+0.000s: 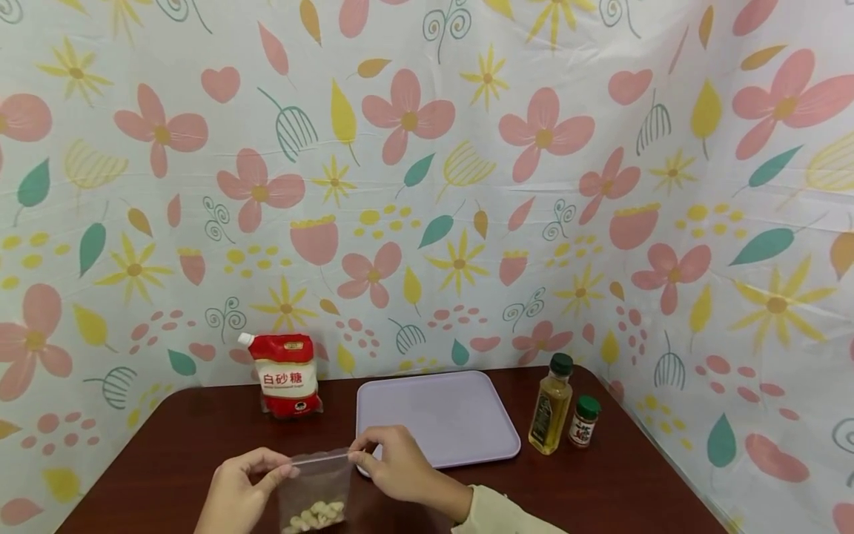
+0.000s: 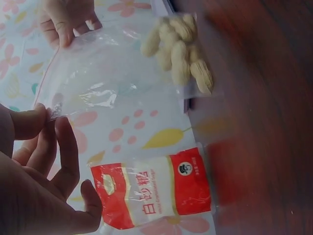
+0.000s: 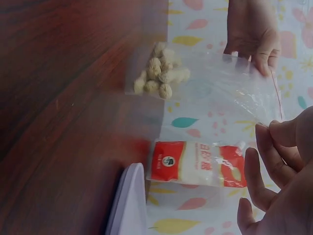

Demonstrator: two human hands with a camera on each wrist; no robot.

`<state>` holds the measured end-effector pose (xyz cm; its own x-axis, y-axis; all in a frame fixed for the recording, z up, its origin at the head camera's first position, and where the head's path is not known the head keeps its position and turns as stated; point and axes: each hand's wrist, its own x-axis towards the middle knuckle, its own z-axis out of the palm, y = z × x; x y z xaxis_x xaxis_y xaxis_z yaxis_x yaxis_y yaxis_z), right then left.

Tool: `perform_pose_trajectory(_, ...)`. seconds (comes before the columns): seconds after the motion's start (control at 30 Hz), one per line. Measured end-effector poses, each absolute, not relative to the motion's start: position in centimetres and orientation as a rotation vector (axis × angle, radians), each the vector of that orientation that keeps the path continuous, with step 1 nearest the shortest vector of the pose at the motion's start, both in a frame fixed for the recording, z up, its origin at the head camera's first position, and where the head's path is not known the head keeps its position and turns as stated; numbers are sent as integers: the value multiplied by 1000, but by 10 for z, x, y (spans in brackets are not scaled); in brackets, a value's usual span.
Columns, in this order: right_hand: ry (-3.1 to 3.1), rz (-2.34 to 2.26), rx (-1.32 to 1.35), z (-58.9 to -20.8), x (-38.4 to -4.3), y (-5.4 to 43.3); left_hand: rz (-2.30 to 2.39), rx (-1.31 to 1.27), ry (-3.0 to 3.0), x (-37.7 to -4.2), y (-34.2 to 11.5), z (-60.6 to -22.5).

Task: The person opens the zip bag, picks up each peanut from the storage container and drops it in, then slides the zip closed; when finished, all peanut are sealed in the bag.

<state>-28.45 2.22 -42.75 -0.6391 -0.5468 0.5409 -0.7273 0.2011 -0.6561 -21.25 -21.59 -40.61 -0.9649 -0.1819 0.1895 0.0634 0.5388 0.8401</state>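
Between both hands hangs a clear zip bag (image 1: 315, 482), its top edge stretched level. Several unshelled peanuts (image 1: 319, 515) lie in the bottom of the bag; their ridged shells show plainly as peanuts (image 2: 181, 54) in the left wrist view. My left hand (image 1: 242, 486) pinches one top corner between thumb and forefinger. The opposite top corner is pinched by my right hand (image 1: 399, 466), whose other fingers are spread loosely in the right wrist view. A red line runs along the bag's mouth there.
Behind the hands lies a lilac tray (image 1: 434, 415). A red and white sugar pouch (image 1: 288, 377) stands at the back left. An oil bottle (image 1: 551, 406) and a green-capped jar (image 1: 584, 423) stand right of the tray on the dark table (image 1: 180, 437).
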Motion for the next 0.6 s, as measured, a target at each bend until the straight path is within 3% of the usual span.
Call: perform_pose_trajectory(0.6, -2382, 1530, 1019, -436, -327, 5, -1120, 45, -2536, -256, -235, -419)
